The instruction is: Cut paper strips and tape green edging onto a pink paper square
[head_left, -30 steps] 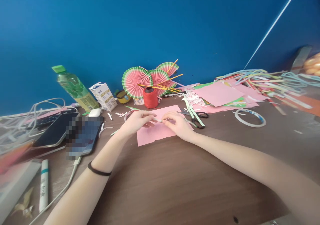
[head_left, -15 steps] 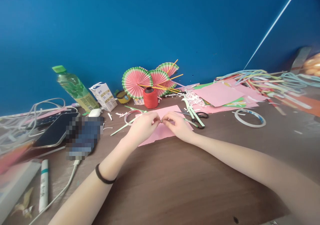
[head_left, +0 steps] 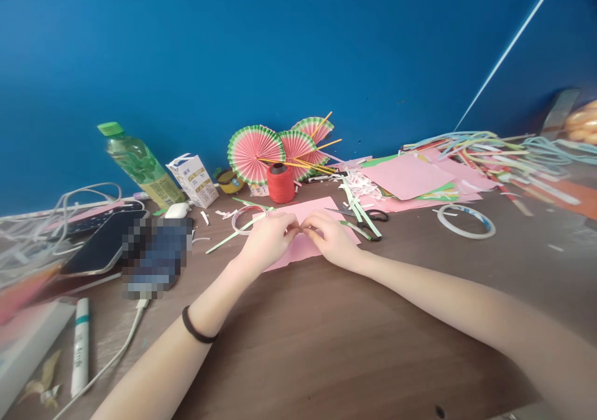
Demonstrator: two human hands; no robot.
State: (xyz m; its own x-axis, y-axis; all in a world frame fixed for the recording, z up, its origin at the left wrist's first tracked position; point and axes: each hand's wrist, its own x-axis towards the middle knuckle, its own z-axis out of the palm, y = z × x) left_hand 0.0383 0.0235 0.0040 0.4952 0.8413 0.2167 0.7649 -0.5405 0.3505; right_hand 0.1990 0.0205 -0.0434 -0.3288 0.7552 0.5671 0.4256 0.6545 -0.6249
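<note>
A: Head view. Grip status?
B: L hand [head_left: 268, 241] and R hand [head_left: 334, 241] are met fingertip to fingertip at centre frame. Both are pinched closed, thumb vs forefinger. What's pinched can't be made out: too small, covered by the tips.
A: Workpiece loc?
B: Pink sheet [head_left: 319, 206] is laid flat on the brown table [head_left: 326, 345], directly under the grip. Both hands are rested on it. Its far edge is seen just beyond the fingertips.
A: Adjacent items?
B: Left of the grip, just beside L hand: a green strip [head_left: 228, 238] laid diagonally, crossed by a clear tape ring [head_left: 233, 221]. Right of the grip, near R hand: black scissors [head_left: 362, 223] w/ cut green strips [head_left: 361, 211] laid over them. Beyond the grip: red thread spool [head_left: 280, 185], upright, w/ pink-green paper fans [head_left: 255, 152] behind it at the blue wall [head_left: 280, 46].
A: Further out?
B: Well left of the grip: phone [head_left: 156, 252] on a white cable [head_left: 125, 345], green bottle [head_left: 140, 168], small carton [head_left: 194, 178]. Well right: second tape ring [head_left: 466, 235], loose pink paper [head_left: 405, 174], a pile of coloured strips [head_left: 489, 146]. Nearer the wearer, left: a marker [head_left: 80, 345]. A black band [head_left: 198, 328] is worn on the L wrist.
</note>
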